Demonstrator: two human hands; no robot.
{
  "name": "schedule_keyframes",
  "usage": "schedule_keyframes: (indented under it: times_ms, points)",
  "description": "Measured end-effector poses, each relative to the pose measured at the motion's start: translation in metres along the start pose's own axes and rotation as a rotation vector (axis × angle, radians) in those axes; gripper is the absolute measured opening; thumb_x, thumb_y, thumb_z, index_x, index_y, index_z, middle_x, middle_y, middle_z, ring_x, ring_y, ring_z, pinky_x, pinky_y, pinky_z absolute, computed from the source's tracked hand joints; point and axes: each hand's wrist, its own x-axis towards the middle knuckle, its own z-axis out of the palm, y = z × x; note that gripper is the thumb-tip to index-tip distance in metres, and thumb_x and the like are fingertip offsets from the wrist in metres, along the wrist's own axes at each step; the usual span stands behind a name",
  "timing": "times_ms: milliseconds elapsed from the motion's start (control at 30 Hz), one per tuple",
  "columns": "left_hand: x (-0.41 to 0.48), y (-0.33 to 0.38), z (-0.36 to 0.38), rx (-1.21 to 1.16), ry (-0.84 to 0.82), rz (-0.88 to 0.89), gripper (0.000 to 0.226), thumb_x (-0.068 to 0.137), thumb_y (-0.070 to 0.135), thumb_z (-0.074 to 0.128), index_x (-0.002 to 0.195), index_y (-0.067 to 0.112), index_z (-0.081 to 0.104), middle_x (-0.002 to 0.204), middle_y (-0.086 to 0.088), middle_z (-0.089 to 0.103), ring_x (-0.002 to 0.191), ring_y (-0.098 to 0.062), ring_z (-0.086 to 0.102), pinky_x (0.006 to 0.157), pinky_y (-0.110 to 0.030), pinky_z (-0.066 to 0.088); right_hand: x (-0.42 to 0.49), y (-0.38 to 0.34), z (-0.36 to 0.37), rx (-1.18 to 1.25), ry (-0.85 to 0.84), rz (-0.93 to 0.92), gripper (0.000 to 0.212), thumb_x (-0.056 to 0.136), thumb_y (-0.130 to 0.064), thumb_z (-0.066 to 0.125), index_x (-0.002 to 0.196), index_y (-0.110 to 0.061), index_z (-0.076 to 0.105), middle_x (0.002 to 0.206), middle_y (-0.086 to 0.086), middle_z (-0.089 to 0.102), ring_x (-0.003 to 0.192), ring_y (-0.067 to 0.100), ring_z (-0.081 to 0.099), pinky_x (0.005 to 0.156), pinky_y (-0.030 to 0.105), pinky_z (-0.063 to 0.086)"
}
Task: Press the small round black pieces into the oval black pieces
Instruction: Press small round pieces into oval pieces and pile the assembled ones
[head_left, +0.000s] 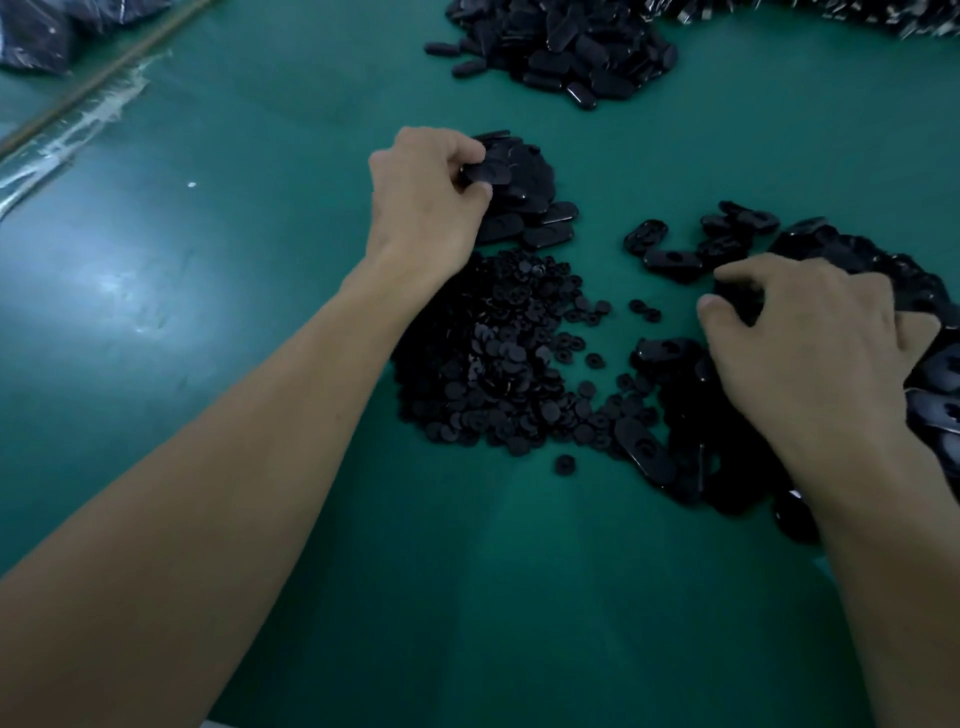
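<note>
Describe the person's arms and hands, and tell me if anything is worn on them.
Nothing is worn. The left forearm and right forearm show no sleeve as far as the frame reaches. The left hand and right hand have no gloves, and no ring, watch or wristband shows. The light is dim, so fine marks cannot be told.

2 hands: left hand (426, 208), right hand (810, 343). 1 heap of small round pcs (488, 364), way too many to count. 4 heaps of oval pcs: mid heap (524, 197), right heap (893, 270), far heap (561, 47), corner heap (883, 15); no. per heap uncountable. 1 oval pc (483, 174) pinched in left hand. 1 rod (104, 76).
</note>
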Motion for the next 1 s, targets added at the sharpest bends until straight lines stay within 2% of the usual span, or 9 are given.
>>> schedule_keyframes:
  times_ms: [133,233,300,400,500,600,733,1000]
  points:
    - [0.000,-0.002,0.002,0.041,-0.024,0.003,0.027,0.093,0.022,0.073,0.120,0.022,0.072,0.114,-0.001,0.068,0.102,-0.015,0.067,0.098,-0.031,0.055,0.002,0.002,0.002,0.027,0.047,-0.010,0.028,0.099,-0.045,0.054,0.115,-0.027,0.068,0.114,0.009,0.068,0.113,0.041,0.051,0.095,0.050,0.031]
    - [-0.002,0.000,0.002,0.063,-0.033,0.014,0.026,0.093,0.027,0.072,0.119,0.022,0.073,0.109,0.005,0.067,0.098,-0.012,0.065,0.097,-0.031,0.055,0.003,0.003,0.002,0.060,0.079,-0.027,0.024,0.099,-0.045,0.056,0.107,-0.025,0.068,0.108,0.008,0.068,0.108,0.040,0.056,0.095,0.051,0.035]
    - [-0.004,0.001,0.002,0.088,-0.033,0.031,0.027,0.094,0.029,0.071,0.119,0.021,0.074,0.101,0.008,0.064,0.094,-0.013,0.063,0.094,-0.031,0.055,0.005,0.004,0.003,0.069,0.084,-0.022,0.025,0.098,-0.046,0.057,0.111,-0.025,0.061,0.111,0.009,0.065,0.109,0.039,0.055,0.094,0.052,0.035]
    - [-0.007,0.006,-0.001,0.110,-0.032,0.069,0.026,0.094,0.030,0.069,0.117,0.018,0.074,0.096,0.009,0.061,0.096,-0.013,0.061,0.093,-0.031,0.053,0.005,0.004,0.003,0.046,0.050,-0.001,0.038,0.098,-0.047,0.055,0.131,-0.030,0.051,0.122,0.015,0.056,0.115,0.041,0.051,0.097,0.055,0.034]
    - [-0.010,0.012,-0.007,0.108,-0.067,0.098,0.018,0.093,0.028,0.068,0.109,0.022,0.074,0.101,0.013,0.064,0.103,-0.011,0.063,0.095,-0.033,0.054,0.005,0.003,0.003,-0.023,-0.002,-0.004,0.042,0.101,-0.046,0.049,0.141,-0.035,0.053,0.129,0.020,0.053,0.121,0.046,0.045,0.100,0.056,0.032]
    - [-0.017,0.018,-0.010,0.103,-0.115,0.127,0.004,0.093,0.027,0.068,0.095,0.028,0.072,0.098,0.015,0.067,0.091,-0.005,0.063,0.086,-0.029,0.056,0.004,0.004,0.002,-0.016,0.007,-0.012,0.035,0.102,-0.039,0.051,0.134,-0.030,0.063,0.126,0.020,0.058,0.118,0.047,0.046,0.099,0.054,0.033]
    - [-0.034,0.026,-0.009,-0.031,-0.128,0.181,0.009,0.092,0.021,0.069,0.087,0.028,0.071,0.081,0.020,0.067,0.072,0.006,0.062,0.070,-0.008,0.048,0.004,0.005,0.003,0.031,0.028,-0.004,0.028,0.100,-0.031,0.055,0.126,-0.028,0.067,0.121,0.013,0.066,0.116,0.045,0.051,0.100,0.052,0.034]
    - [-0.061,0.031,-0.011,-0.159,-0.093,0.301,0.010,0.089,0.018,0.072,0.080,0.021,0.074,0.063,0.012,0.065,0.055,0.001,0.057,0.056,-0.009,0.043,0.003,0.003,0.002,0.174,0.048,-0.010,0.036,0.096,-0.020,0.060,0.132,-0.022,0.060,0.113,0.007,0.069,0.118,0.041,0.055,0.104,0.053,0.039]
